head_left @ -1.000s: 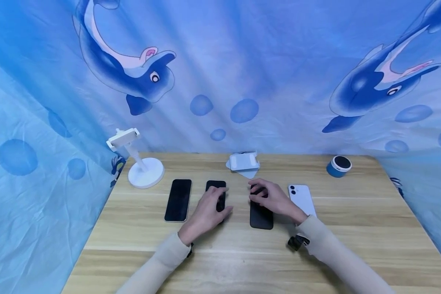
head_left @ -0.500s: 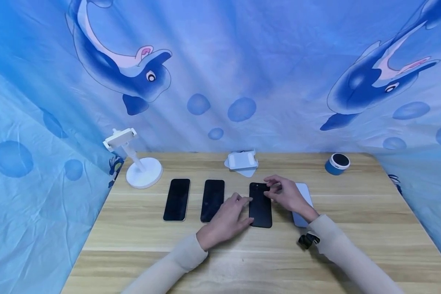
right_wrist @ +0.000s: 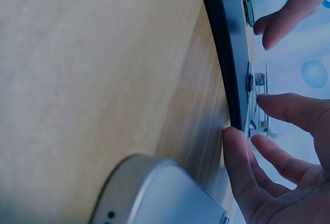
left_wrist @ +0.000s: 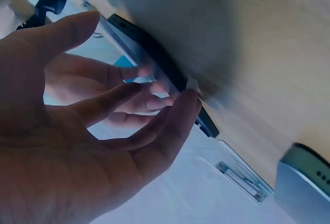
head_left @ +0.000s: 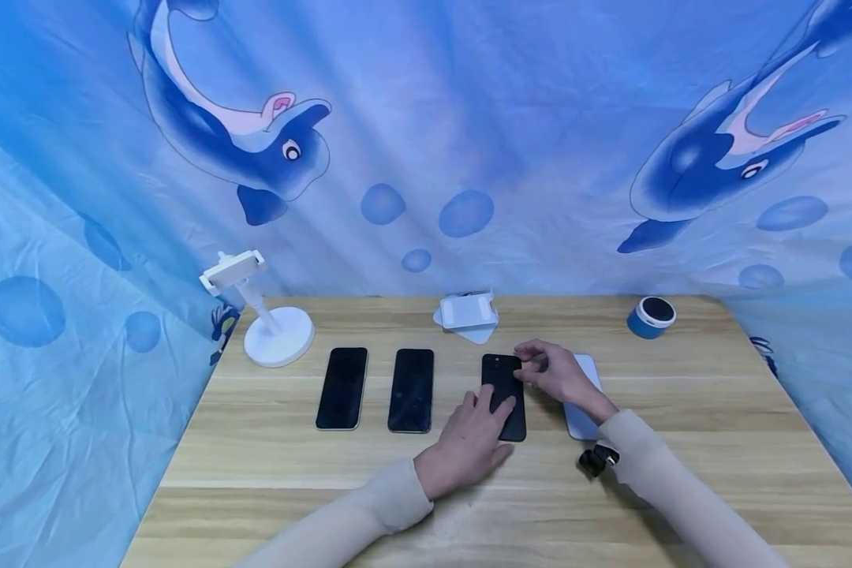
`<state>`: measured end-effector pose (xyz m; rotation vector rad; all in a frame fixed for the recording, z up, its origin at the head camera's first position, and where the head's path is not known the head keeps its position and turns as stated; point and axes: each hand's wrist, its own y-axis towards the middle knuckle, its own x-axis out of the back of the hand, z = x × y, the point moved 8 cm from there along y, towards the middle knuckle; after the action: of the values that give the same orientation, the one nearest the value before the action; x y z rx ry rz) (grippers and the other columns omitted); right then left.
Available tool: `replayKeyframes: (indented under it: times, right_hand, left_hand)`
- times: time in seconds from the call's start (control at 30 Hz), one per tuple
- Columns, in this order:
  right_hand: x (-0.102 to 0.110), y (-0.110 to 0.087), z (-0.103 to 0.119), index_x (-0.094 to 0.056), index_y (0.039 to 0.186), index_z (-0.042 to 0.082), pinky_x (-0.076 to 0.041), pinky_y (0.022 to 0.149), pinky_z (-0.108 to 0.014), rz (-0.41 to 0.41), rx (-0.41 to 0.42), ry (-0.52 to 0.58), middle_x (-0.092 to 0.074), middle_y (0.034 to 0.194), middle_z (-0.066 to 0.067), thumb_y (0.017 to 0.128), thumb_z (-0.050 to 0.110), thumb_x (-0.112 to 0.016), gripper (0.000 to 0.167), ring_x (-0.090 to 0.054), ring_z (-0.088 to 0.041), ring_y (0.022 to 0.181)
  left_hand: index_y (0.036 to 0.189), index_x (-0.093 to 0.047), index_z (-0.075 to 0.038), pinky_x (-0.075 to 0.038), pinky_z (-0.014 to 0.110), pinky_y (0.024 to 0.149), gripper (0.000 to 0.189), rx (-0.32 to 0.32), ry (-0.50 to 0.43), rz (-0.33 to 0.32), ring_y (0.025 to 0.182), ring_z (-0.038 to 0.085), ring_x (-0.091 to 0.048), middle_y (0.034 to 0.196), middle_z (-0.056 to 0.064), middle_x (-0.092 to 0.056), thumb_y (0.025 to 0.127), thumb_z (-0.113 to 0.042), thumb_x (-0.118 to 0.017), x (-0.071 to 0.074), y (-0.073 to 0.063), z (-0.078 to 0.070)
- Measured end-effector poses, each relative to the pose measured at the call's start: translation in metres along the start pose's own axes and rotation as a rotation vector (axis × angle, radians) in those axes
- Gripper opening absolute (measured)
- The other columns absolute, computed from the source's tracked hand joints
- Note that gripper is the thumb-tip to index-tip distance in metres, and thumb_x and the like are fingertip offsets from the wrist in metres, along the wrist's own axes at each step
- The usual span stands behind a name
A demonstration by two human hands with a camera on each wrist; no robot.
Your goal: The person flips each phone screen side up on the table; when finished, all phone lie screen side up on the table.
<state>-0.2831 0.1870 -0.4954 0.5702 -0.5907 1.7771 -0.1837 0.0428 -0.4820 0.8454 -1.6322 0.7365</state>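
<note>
A black phone (head_left: 493, 375) lies back-up on the table, its camera end away from me. My left hand (head_left: 468, 442) reaches over its lower part, fingers spread and slightly bent. The left wrist view shows a fingertip right at the edge of this phone (left_wrist: 154, 54). My right hand (head_left: 557, 375) is at its upper right side, fingers loosely bent. In the right wrist view, a fingertip touches the phone's edge (right_wrist: 227, 44), with the thumb held apart. A white phone (head_left: 581, 422) lies partly hidden under my right wrist.
Two phones with dark screens, one at far left (head_left: 342, 388) and one nearer (head_left: 411, 390), lie to the left. Behind stand a white phone stand (head_left: 287, 339), a small folded white stand (head_left: 468, 312) and a blue round speaker (head_left: 652, 319). A blue dolphin curtain (head_left: 554, 158) hangs behind.
My left hand has moved right, off the second dark-screen phone and onto the back-up black phone. My right hand has slid from that phone's top to its right edge.
</note>
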Motion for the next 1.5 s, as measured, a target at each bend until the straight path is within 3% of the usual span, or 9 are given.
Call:
replayKeyframes:
  times: [0.17, 0.47, 0.7, 0.9, 1.07, 1.5]
  right_hand:
    - [0.0, 0.003, -0.002, -0.063, 0.136, 0.002, -0.058, 0.078, -0.033, 0.005, 0.0, -0.021, -0.067, 0.129, -0.021, 0.098, 0.018, -0.073, 0.043, -0.071, -0.027, 0.101]
    - [-0.002, 0.007, -0.001, -0.066, 0.136, 0.003, -0.051, 0.078, -0.033, 0.03, 0.012, -0.078, -0.064, 0.126, -0.02, 0.096, 0.021, -0.075, 0.045, -0.064, -0.02, 0.092]
    - [-0.003, 0.009, 0.0, -0.066, 0.136, 0.003, -0.048, 0.076, -0.032, 0.033, 0.033, -0.083, -0.063, 0.123, -0.02, 0.096, 0.021, -0.075, 0.044, -0.061, -0.018, 0.088]
    - [-0.002, 0.01, 0.002, -0.066, 0.135, 0.002, -0.045, 0.076, -0.033, 0.038, 0.033, -0.078, -0.061, 0.111, -0.017, 0.094, 0.018, -0.077, 0.046, -0.057, -0.02, 0.086]
    - [-0.006, 0.011, -0.001, -0.066, 0.135, 0.001, -0.045, 0.075, -0.032, 0.049, 0.011, -0.069, -0.06, 0.112, -0.016, 0.091, 0.018, -0.081, 0.049, -0.056, -0.019, 0.085]
    - [-0.009, 0.01, -0.002, -0.067, 0.132, 0.002, -0.045, 0.073, -0.032, 0.053, 0.006, -0.033, -0.061, 0.109, -0.014, 0.093, 0.016, -0.079, 0.043, -0.056, -0.019, 0.083]
  left_hand:
    - [0.154, -0.051, -0.02, -0.057, 0.035, 0.088, 0.071, -0.018, 0.103, 0.013, 0.116, 0.032, -0.058, 0.149, 0.016, -0.049, 0.094, -0.052, -0.073, -0.005, 0.002, -0.007]
    - [0.149, -0.055, -0.018, -0.055, 0.031, 0.078, 0.07, -0.027, 0.196, -0.064, 0.103, 0.029, -0.058, 0.137, 0.013, -0.054, 0.092, -0.054, -0.074, -0.001, 0.006, -0.015]
    - [0.149, -0.055, -0.018, -0.057, 0.031, 0.081, 0.068, 0.002, 0.239, -0.06, 0.109, 0.031, -0.059, 0.138, 0.014, -0.055, 0.095, -0.057, -0.069, -0.001, 0.01, -0.015]
    - [0.15, -0.055, -0.02, -0.057, 0.031, 0.085, 0.068, 0.032, 0.274, -0.031, 0.114, 0.031, -0.06, 0.144, 0.015, -0.054, 0.096, -0.06, -0.066, -0.002, 0.014, -0.016]
    - [0.149, -0.057, -0.021, -0.056, 0.029, 0.081, 0.068, 0.042, 0.314, -0.039, 0.109, 0.029, -0.06, 0.141, 0.014, -0.055, 0.095, -0.062, -0.066, -0.003, 0.014, -0.019]
    - [0.143, -0.062, -0.022, -0.057, 0.033, 0.085, 0.065, 0.064, 0.342, -0.052, 0.106, 0.03, -0.063, 0.136, 0.014, -0.059, 0.093, -0.062, -0.069, -0.004, 0.016, -0.023]
